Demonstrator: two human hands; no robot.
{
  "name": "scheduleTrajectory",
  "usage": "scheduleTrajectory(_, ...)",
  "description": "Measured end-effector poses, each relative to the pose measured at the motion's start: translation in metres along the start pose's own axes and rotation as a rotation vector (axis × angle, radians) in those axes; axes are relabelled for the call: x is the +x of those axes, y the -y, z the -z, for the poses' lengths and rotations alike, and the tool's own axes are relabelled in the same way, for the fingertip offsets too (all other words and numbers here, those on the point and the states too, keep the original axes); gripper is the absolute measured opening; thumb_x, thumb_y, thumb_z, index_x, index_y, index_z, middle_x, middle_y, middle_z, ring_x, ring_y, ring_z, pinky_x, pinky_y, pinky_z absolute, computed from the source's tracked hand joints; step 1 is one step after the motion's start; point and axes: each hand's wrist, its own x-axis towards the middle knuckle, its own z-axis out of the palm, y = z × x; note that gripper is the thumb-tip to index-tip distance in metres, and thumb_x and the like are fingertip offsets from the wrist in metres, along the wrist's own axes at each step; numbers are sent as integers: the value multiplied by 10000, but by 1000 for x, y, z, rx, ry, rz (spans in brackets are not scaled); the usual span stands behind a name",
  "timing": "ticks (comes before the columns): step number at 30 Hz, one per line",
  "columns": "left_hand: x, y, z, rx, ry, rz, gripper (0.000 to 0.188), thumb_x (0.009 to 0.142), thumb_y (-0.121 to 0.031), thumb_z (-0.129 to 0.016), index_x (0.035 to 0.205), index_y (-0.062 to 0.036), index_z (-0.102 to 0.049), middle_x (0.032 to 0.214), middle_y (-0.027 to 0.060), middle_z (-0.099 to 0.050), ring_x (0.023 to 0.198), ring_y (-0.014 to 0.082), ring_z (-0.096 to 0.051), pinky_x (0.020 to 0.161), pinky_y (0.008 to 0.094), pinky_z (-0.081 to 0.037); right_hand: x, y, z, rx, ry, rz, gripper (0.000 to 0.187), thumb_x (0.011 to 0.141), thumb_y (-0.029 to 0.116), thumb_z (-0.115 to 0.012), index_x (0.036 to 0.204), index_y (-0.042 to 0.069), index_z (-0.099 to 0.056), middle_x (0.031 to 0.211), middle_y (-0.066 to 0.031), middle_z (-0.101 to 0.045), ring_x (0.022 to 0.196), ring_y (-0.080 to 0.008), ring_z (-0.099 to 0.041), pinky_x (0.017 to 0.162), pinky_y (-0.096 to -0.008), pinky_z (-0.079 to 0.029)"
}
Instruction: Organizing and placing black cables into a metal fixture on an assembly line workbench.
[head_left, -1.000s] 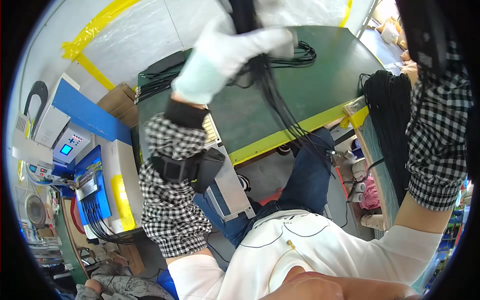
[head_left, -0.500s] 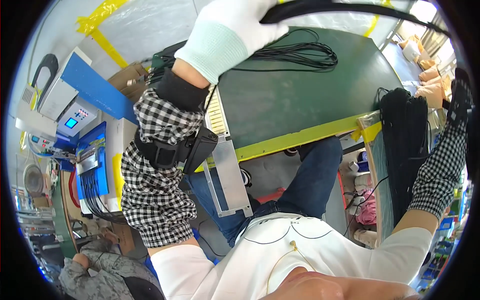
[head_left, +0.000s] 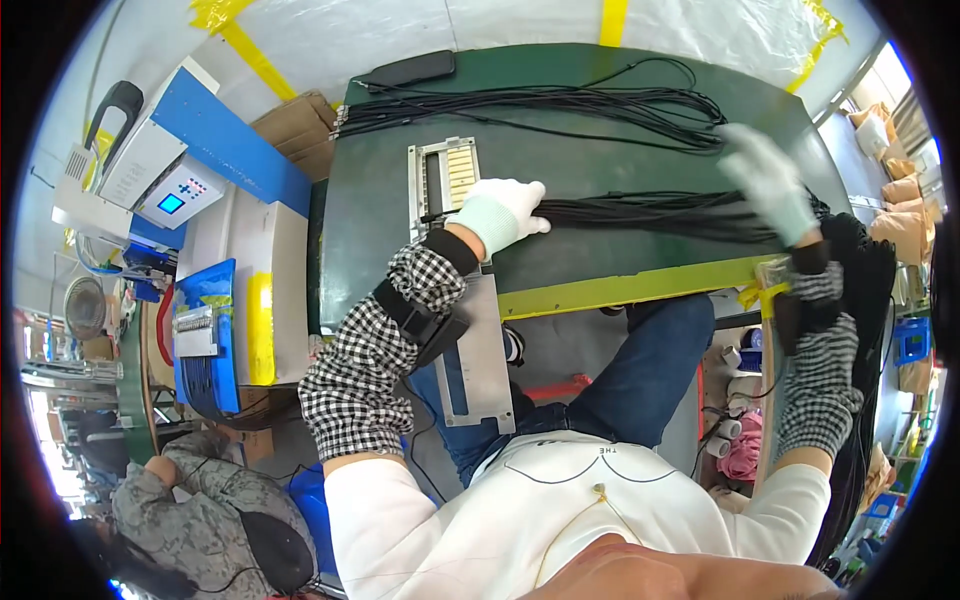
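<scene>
My left hand (head_left: 500, 212), in a white knit glove, is closed around one end of a bundle of black cables (head_left: 650, 215) lying across the green table. Short cable ends poke out on its left, over a metal fixture (head_left: 417, 185) with a row of cream-coloured slots (head_left: 460, 170). Over the bundle's right part is my right hand (head_left: 768, 185), also gloved; motion smears its fingers, so its grip is unclear. Farther back on the table rests a second bundle of black cables (head_left: 560, 108).
A dark flat case (head_left: 410, 68) lies at the table's back left. Left of the table stands a blue and white machine (head_left: 215, 140) with a small screen. Many black cables (head_left: 862, 290) hang at the right edge. Another person (head_left: 215, 510) sits at lower left.
My left hand has come down from the far side of the table to the fixture. My right hand has swung in from the far right. Black cables now stretch between them.
</scene>
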Motion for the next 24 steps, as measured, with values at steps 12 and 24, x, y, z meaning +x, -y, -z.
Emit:
scheduleTrajectory(12,-42,117,-30,-590,-660,-142,332,956,-249,-593,1205,-34,-642,1139,177,-665,1086,320,-638,951,365,-486,54,60,-188,29,110,328,378,818,289,-715,1166,153,-659,1023,-73,-603,988,-292,-561,885,-389,-448)
scheduleTrajectory(24,34,145,-51,-805,-731,3,353,958,-306,-617,1164,-20,-637,1242,179,-614,1190,359,-567,995,390,-464,118,44,-248,90,-100,133,221,839,197,-691,1048,126,-697,944,-69,-616,951,-299,-584,859,-394,-469)
